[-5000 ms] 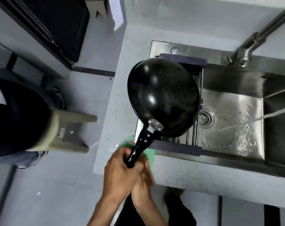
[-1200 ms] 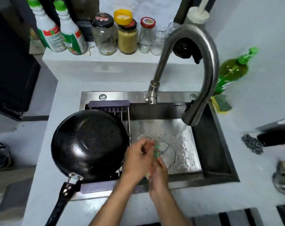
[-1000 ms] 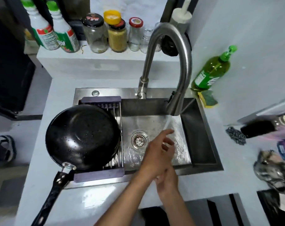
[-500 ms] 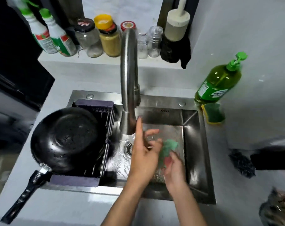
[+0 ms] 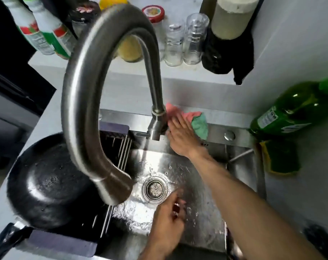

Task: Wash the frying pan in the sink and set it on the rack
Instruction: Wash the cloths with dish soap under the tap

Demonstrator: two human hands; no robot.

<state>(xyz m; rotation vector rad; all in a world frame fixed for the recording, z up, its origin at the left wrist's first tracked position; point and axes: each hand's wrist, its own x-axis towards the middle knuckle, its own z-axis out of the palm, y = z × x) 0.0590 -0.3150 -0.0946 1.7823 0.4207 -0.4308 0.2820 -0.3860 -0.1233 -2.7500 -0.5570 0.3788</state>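
A black frying pan (image 5: 47,182) sits upside down on the sink rack (image 5: 110,158) at the left of a steel sink (image 5: 240,166), its handle (image 5: 7,241) jutting off the near-left corner over the counter. Neither hand touches it. A tall curved faucet (image 5: 80,102) arches across the middle of the view, with water pooled round the drain (image 5: 155,188) below its spout.

At near centre the left hand (image 5: 168,222) hovers low in the basin beside the drain, fingers loosely curled and holding nothing that can be made out; motion blur hides the fingertips. Farther back and to the right, the right hand (image 5: 182,136) lies flat, fingers straight, on a pink and green cloth (image 5: 195,121) on the far ledge of the sink, just right of the faucet base. A green soap bottle (image 5: 290,111) and a green sponge (image 5: 279,156) stand at the far right.

The pan lies well apart from both hands, left of the nearer one. The likeliest trouble is that overhanging handle: a forearm or hip brushing it could tip the wet pan off the rack. A damp cloth left on the ledge could also slide into the basin.
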